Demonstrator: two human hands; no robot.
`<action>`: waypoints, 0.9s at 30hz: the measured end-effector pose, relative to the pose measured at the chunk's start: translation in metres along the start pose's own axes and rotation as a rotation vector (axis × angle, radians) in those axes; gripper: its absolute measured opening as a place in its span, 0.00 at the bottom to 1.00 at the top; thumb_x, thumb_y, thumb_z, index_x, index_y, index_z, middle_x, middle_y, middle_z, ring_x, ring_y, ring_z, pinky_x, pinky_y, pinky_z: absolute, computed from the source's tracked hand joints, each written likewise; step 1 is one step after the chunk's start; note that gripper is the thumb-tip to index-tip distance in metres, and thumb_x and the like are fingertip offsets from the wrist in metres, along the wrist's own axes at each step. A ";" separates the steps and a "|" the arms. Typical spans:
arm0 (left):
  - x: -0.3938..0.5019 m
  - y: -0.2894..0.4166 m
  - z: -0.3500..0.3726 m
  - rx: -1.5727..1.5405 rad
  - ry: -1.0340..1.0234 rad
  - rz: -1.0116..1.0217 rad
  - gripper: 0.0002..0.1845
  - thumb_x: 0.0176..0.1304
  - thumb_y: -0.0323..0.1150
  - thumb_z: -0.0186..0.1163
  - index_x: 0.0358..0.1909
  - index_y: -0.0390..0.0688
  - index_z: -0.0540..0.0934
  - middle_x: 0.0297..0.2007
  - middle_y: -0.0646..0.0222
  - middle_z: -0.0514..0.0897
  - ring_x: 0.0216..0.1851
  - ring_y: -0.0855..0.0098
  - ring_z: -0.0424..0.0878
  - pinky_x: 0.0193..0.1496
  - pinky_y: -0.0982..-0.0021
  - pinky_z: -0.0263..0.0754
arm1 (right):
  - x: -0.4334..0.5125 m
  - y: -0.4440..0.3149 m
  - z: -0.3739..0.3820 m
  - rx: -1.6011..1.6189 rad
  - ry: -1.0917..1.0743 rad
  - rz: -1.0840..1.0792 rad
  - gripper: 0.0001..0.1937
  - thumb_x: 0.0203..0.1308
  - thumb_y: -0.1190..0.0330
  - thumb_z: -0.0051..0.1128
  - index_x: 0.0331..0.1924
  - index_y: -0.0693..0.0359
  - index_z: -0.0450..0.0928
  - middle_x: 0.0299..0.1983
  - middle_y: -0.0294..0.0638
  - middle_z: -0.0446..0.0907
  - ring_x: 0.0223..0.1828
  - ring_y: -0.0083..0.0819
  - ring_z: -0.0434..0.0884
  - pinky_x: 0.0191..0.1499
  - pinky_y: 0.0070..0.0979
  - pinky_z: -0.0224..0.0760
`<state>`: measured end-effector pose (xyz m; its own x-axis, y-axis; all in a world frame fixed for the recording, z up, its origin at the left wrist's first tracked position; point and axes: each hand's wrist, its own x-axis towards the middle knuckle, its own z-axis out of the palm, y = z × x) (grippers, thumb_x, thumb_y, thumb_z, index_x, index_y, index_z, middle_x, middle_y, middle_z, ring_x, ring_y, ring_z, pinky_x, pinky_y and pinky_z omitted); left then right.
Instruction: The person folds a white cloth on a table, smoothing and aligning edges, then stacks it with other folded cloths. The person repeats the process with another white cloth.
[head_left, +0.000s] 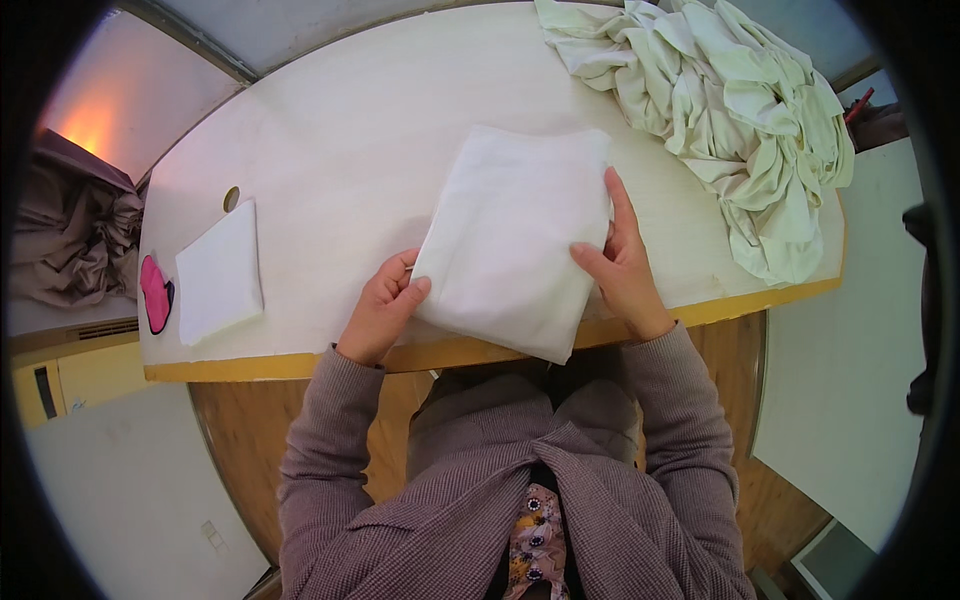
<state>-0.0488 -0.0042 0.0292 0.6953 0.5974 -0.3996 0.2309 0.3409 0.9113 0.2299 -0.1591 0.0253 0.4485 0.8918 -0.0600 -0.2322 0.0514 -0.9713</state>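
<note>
A folded white cloth (517, 232) is between my two hands, its near corner reaching past the front edge of the table (337, 150). My left hand (386, 304) grips its left edge, thumb on top and fingers curled at the side. At the right edge, my right hand (626, 262) holds it with the thumb on the upper face; the other fingers are partly hidden behind the cloth. A second folded white cloth (220, 274) lies flat on the table to the left.
Crumpled pale cloth (712, 112) is heaped at the table's back right. A pink item with dark trim (156, 294) lies by the left edge, near a round hole (232, 199) in the tabletop. Bunched brown fabric (71, 225) sits beyond that edge.
</note>
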 end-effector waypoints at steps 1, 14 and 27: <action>-0.003 -0.001 -0.001 0.011 -0.001 0.009 0.27 0.78 0.28 0.54 0.76 0.35 0.65 0.54 0.67 0.87 0.54 0.80 0.82 0.63 0.72 0.73 | -0.006 0.001 0.002 0.020 0.005 -0.026 0.46 0.68 0.81 0.56 0.85 0.58 0.41 0.67 0.43 0.76 0.57 0.24 0.79 0.61 0.23 0.73; -0.017 -0.018 -0.005 0.380 0.015 0.181 0.36 0.74 0.26 0.57 0.83 0.45 0.60 0.41 0.74 0.86 0.43 0.82 0.77 0.56 0.75 0.73 | -0.029 0.003 -0.013 -0.499 -0.231 0.096 0.27 0.62 0.72 0.57 0.68 0.59 0.79 0.58 0.41 0.86 0.29 0.19 0.73 0.37 0.20 0.73; -0.005 -0.020 0.006 0.605 0.122 0.268 0.15 0.72 0.26 0.62 0.57 0.41 0.87 0.29 0.65 0.86 0.27 0.80 0.72 0.36 0.76 0.72 | -0.037 0.011 -0.011 -0.759 -0.082 -0.155 0.21 0.64 0.68 0.63 0.61 0.63 0.82 0.49 0.52 0.85 0.43 0.45 0.83 0.48 0.36 0.78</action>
<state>-0.0529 -0.0185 0.0131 0.7079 0.6947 -0.1277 0.4264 -0.2762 0.8613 0.2205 -0.1968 0.0141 0.3557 0.9314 0.0774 0.4957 -0.1178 -0.8605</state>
